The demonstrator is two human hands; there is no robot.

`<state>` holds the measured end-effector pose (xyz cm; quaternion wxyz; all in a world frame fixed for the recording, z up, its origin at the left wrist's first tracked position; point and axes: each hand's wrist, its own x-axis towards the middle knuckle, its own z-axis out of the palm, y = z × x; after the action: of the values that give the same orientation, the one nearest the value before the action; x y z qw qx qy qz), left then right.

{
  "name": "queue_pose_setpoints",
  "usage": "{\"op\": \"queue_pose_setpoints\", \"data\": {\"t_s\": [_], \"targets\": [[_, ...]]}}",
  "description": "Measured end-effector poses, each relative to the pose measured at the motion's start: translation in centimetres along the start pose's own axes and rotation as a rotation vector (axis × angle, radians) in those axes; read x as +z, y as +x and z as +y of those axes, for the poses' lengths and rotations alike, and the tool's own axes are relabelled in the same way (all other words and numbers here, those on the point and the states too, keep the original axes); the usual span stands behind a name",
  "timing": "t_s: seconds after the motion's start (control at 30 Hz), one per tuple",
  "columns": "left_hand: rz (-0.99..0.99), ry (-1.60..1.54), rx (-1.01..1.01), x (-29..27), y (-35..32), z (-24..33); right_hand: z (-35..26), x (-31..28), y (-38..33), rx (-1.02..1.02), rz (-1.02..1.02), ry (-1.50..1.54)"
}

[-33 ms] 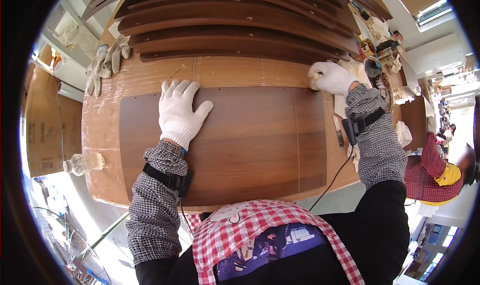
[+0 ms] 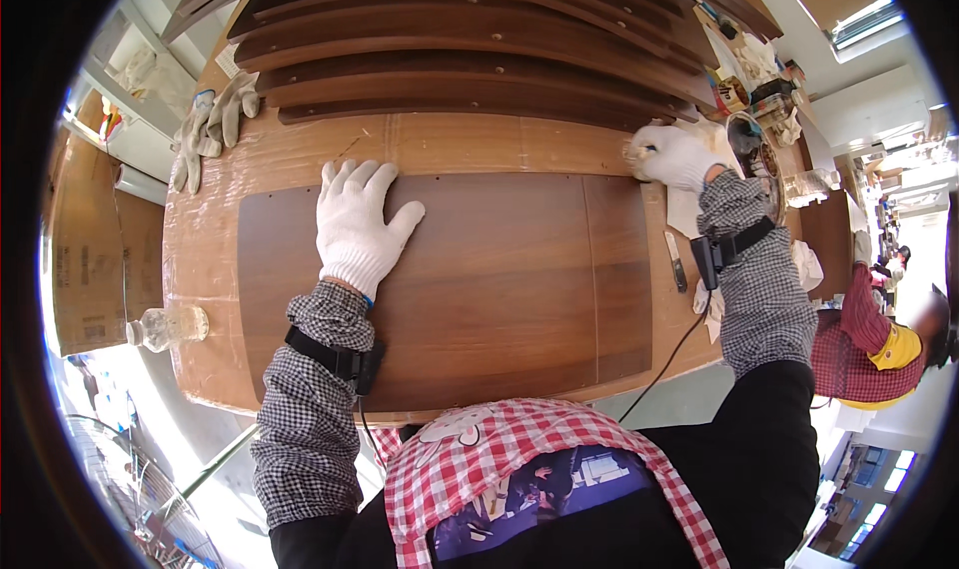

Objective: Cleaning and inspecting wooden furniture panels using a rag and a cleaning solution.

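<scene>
A dark brown wood-grain panel (image 2: pixel 450 279) lies flat on the cardboard-covered table (image 2: pixel 205 269). My left hand (image 2: pixel 360 219), in a white knit glove, rests on its upper left part, palm down with fingers spread. Just beyond the panel's far right corner is my right hand (image 2: pixel 679 157), gloved the same way, its fingers curled closed. A pale bit shows at those fingertips, too small to name. Beside the panel's right edge lies a utility knife (image 2: pixel 676 262) on the table, with white paper or cloth (image 2: pixel 683 209) next to it.
Several curved brown panels (image 2: pixel 470 59) are stacked across the far side. Spare gloves (image 2: pixel 215 124) lie at the far left, a clear bottle (image 2: pixel 170 327) at the left edge. Small containers and rags (image 2: pixel 769 99) crowd the far right. Another person (image 2: pixel 869 354) is off to the right.
My right hand has shifted slightly to the right, away from the panel's corner, still closed. The left hand stays flat on the panel.
</scene>
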<state>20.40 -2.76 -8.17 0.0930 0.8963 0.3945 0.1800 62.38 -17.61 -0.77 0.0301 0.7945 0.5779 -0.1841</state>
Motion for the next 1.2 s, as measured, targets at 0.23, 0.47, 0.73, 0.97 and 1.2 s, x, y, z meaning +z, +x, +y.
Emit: {"op": "queue_pose_setpoints", "data": {"t_s": [0.23,0.47,0.73,0.97,1.2], "targets": [[-0.016,-0.01,-0.02,-0.2,0.0,0.0,-1.4,-0.4,-1.3,0.152,0.077,0.279],[-0.068,-0.019,-0.037,-0.4,0.1,0.2,-10.6,2.5,3.1,-0.087,0.016,0.371],[-0.051,-0.014,-0.03,-0.5,0.1,0.2,-8.5,1.5,3.1,-0.017,-0.094,0.272],[-0.094,-0.02,-0.058,-1.1,0.1,0.3,-8.1,2.5,3.1,0.056,-0.091,0.469],[-0.064,0.0,-0.033,-0.2,0.2,0.0,-14.8,2.7,5.4,-0.038,-0.188,0.64]]}}
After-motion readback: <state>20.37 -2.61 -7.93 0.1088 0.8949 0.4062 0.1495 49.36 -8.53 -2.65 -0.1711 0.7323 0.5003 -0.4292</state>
